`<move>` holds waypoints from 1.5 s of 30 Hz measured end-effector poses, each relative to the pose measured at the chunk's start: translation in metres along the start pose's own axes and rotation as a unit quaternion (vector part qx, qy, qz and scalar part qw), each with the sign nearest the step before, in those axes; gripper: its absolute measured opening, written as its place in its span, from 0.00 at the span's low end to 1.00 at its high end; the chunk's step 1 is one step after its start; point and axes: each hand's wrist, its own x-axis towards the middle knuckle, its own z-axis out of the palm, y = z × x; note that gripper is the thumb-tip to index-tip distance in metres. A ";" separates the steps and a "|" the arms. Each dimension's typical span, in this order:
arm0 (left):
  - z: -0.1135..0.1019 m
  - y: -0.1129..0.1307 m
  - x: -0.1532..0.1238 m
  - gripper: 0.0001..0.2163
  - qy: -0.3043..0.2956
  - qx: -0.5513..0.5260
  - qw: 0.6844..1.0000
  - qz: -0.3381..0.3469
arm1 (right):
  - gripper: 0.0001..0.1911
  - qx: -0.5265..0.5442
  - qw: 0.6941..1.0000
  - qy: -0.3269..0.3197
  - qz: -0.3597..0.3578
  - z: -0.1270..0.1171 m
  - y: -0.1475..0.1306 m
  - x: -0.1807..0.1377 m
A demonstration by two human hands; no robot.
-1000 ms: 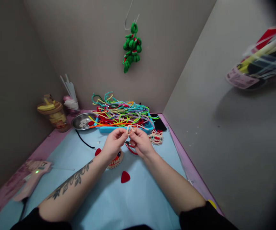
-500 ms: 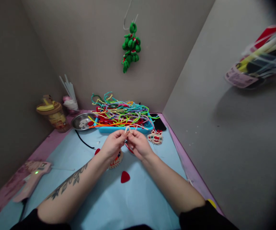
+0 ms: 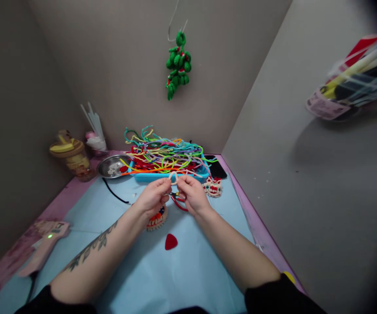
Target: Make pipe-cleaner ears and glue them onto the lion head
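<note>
Left hand and right hand fingertips pinched closed on cream pipe cleaner beside its bend (sound hold); judged light, pliable

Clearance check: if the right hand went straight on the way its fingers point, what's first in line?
Probably the left hand, fingertip to fingertip with the right hand around the cream pipe cleaner loop both pinch. Beyond lies the blue tray; depth is unclear.

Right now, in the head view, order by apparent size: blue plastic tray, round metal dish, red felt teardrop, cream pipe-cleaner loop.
1. blue plastic tray
2. round metal dish
3. red felt teardrop and cream pipe-cleaner loop: alike, unranked.
</note>
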 end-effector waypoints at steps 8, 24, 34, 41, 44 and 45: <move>-0.001 0.003 -0.001 0.17 0.015 -0.019 0.999 -0.039 | 0.17 -0.102 0.993 -0.002 -0.057 -0.006 0.004 0.002; 0.003 0.012 -0.004 0.18 0.008 -0.003 1.000 -0.014 | 0.14 -0.169 0.983 -0.041 -0.061 -0.014 -0.007 0.004; 0.004 0.019 -0.011 0.12 0.030 0.228 0.966 0.119 | 0.14 -0.265 0.956 -0.119 -0.051 -0.013 -0.030 0.000; 0.001 0.012 -0.009 0.10 0.055 0.215 0.966 0.136 | 0.15 -0.118 0.984 -0.114 0.068 -0.006 -0.018 -0.002; 0.000 0.007 -0.007 0.09 0.075 0.182 0.974 0.115 | 0.14 -0.089 0.989 -0.105 0.047 -0.002 -0.016 -0.003; 0.000 0.006 -0.007 0.09 0.078 0.171 0.976 0.112 | 0.14 -0.088 0.990 -0.105 0.034 -0.001 -0.016 -0.003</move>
